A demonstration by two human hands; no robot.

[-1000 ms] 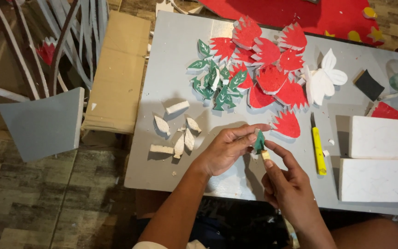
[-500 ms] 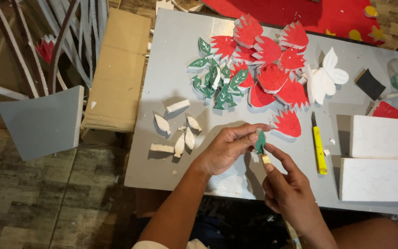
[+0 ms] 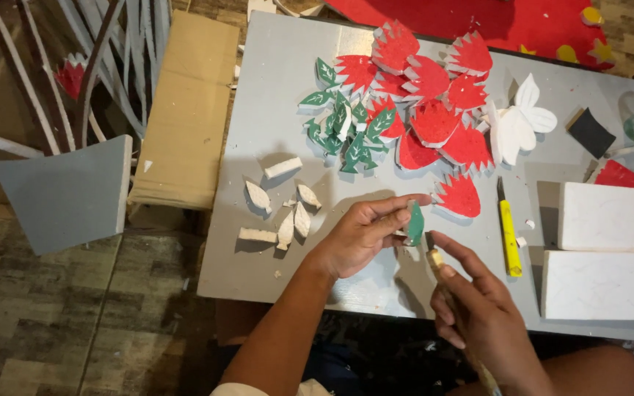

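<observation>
Grey-painted desk (image 3: 273, 110) fills my view, standing on a patterned tile floor (image 3: 53, 323). I see my left hand (image 3: 357, 238) pinching a small green foam leaf (image 3: 414, 224) between thumb and fingertips, held upright just above the desk. My right hand (image 3: 478, 315) has its grip closed around a thin wooden-handled brush (image 3: 442, 271), tip just beside the leaf. Finished green leaves (image 3: 346, 125) and red serrated foam petals (image 3: 434, 103) lie piled farther back; unpainted white leaf cutouts (image 3: 280, 216) sit to the left, a yellow utility knife (image 3: 508, 235) to the right.
</observation>
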